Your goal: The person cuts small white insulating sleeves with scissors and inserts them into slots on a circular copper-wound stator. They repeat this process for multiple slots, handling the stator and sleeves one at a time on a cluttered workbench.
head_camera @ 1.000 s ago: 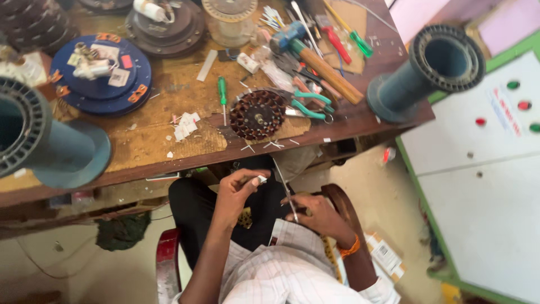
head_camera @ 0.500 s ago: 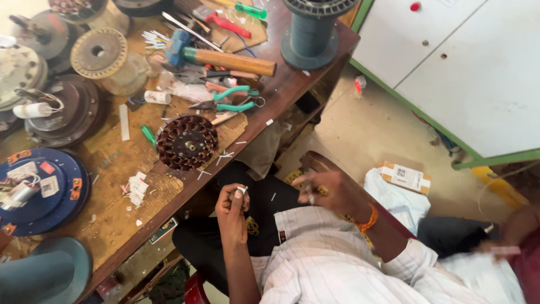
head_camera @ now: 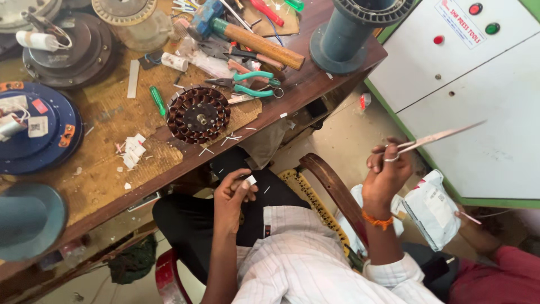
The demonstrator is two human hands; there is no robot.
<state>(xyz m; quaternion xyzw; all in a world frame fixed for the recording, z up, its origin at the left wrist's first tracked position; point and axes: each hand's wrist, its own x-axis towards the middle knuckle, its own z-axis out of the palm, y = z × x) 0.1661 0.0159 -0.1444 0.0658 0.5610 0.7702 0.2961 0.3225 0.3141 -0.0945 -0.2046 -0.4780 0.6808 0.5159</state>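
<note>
My left hand is over my lap, its fingers closed on a small white slip. My right hand is raised out to the right past the chair's wooden armrest, and it grips a pair of scissors whose blades point to the right. A round copper-wound stator lies on the wooden workbench near its front edge, above my left hand. Small white paper pieces lie on the bench left of the stator.
Green-handled pliers, a hammer, a green screwdriver, a blue round cover and grey spools crowd the bench. A white cabinet stands at right. Another person's hand and a white packet are at lower right.
My right hand has swung from my lap out to the right and upward with the scissors. The view has turned right. My left hand still holds the white slip.
</note>
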